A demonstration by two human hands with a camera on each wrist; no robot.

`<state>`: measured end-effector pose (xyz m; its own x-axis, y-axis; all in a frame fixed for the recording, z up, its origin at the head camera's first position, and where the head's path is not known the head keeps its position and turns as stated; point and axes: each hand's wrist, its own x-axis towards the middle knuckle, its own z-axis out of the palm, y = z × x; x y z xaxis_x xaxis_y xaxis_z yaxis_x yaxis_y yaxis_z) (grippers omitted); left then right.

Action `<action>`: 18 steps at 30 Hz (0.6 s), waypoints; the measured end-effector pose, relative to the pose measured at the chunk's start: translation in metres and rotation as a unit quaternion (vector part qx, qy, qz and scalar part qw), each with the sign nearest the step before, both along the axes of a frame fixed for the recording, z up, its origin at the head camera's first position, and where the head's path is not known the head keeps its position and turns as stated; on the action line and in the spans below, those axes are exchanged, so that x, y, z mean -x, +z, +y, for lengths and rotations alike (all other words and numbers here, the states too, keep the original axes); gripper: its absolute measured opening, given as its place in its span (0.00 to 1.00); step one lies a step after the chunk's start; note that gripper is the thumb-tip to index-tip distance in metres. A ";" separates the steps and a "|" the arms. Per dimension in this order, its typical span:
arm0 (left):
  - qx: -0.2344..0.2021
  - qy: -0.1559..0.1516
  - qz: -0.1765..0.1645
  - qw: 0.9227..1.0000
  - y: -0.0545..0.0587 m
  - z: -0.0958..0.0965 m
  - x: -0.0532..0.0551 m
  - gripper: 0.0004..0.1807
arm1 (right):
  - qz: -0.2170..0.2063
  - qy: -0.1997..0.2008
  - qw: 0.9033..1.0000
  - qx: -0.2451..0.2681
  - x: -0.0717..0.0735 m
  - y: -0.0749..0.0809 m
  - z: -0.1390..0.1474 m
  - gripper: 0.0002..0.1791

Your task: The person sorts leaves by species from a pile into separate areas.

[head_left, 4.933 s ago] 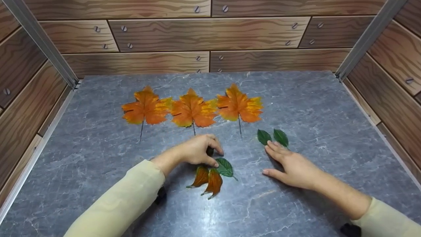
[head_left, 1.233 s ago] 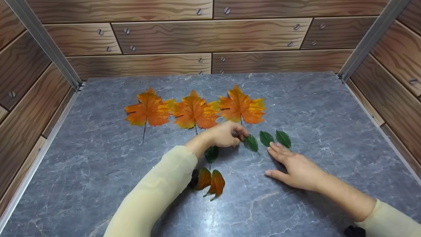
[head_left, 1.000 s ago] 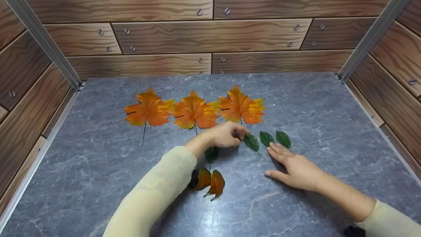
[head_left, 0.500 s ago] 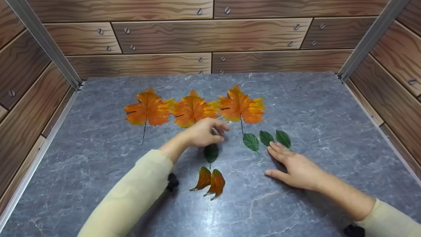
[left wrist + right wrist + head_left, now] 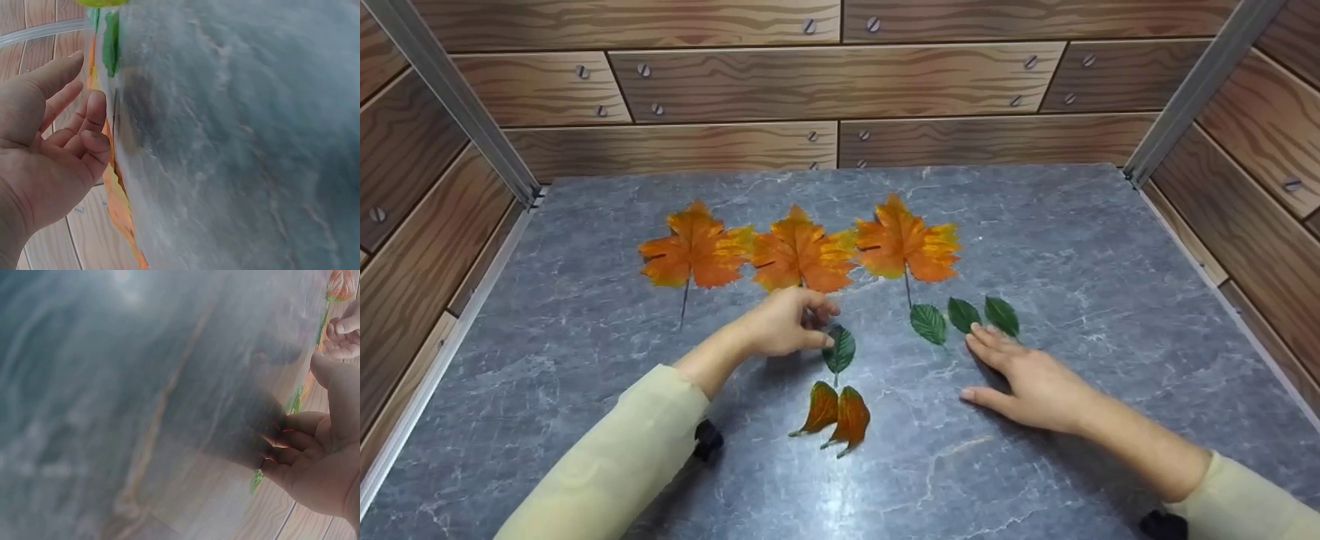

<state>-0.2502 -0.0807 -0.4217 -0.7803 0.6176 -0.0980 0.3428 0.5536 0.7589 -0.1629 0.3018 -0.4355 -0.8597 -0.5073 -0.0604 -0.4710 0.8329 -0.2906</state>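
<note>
My left hand (image 5: 780, 322) is just left of a green leaf (image 5: 840, 349), thumb tip at the leaf's edge in the head view. Its fingers are loosely bent, and the left wrist view shows nothing between thumb and fingers. My right hand (image 5: 1027, 382) lies flat with fingers extended, fingertips at the lower ends of two green leaves, the inner leaf (image 5: 963, 315) and the outer leaf (image 5: 1002, 315). Beside them lies another green leaf (image 5: 928, 324). Two curled orange-brown leaves (image 5: 851, 416) sit below the green leaf near my left hand.
Across the back lie three orange maple leaves in a row: left (image 5: 691, 246), middle (image 5: 801, 251) and right (image 5: 906, 240). The grey marbled tabletop (image 5: 1072, 240) is enclosed by wood-patterned walls (image 5: 840, 82) with metal corner posts.
A green leaf now lies left of the pair at my right hand. My left hand let go of it and moved back left to the other green leaf. The right hand stayed in place.
</note>
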 end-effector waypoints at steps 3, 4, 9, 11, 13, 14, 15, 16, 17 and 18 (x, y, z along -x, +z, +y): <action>0.014 0.000 0.008 1.000 0.000 -0.001 -0.002 0.22 | 0.002 0.000 1.000 0.001 0.000 0.000 0.000 0.49; 0.019 -0.001 0.012 1.000 0.000 -0.001 -0.002 0.23 | 0.002 0.000 1.000 0.001 0.000 0.000 0.000 0.49; 0.029 -0.003 0.012 0.999 -0.003 0.001 -0.002 0.24 | -0.001 -0.002 1.000 0.000 0.000 0.000 0.001 0.49; 0.030 -0.002 0.010 1.000 -0.004 0.002 -0.002 0.24 | -0.003 -0.003 1.000 -0.001 0.000 0.000 0.000 0.49; 0.029 0.002 0.007 1.000 -0.005 0.002 -0.002 0.24 | -0.003 -0.002 1.000 0.000 0.000 0.000 0.000 0.49; 0.028 0.003 0.007 1.000 -0.006 0.003 -0.002 0.25 | -0.002 -0.001 1.000 -0.001 -0.001 0.000 0.000 0.49; 0.027 0.004 0.008 1.000 -0.006 0.003 -0.002 0.25 | -0.001 -0.001 1.000 0.000 -0.001 0.000 0.000 0.49; 0.027 0.006 0.010 1.000 -0.007 0.004 -0.003 0.25 | 0.000 -0.001 1.000 0.000 -0.001 0.000 0.000 0.49; 0.027 0.006 0.014 1.000 -0.007 0.005 -0.003 0.25 | 0.002 0.000 1.000 0.000 -0.001 0.000 0.000 0.49; 0.028 0.006 0.020 0.999 -0.008 0.005 -0.003 0.26 | 0.004 0.000 1.000 0.000 -0.001 0.000 0.000 0.49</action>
<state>-0.2473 -0.0754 -0.4293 -0.7922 0.6020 -0.1002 0.3650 0.5990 0.7128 -0.1616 0.3020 -0.4351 -0.8600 -0.5074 -0.0543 -0.4733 0.8328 -0.2870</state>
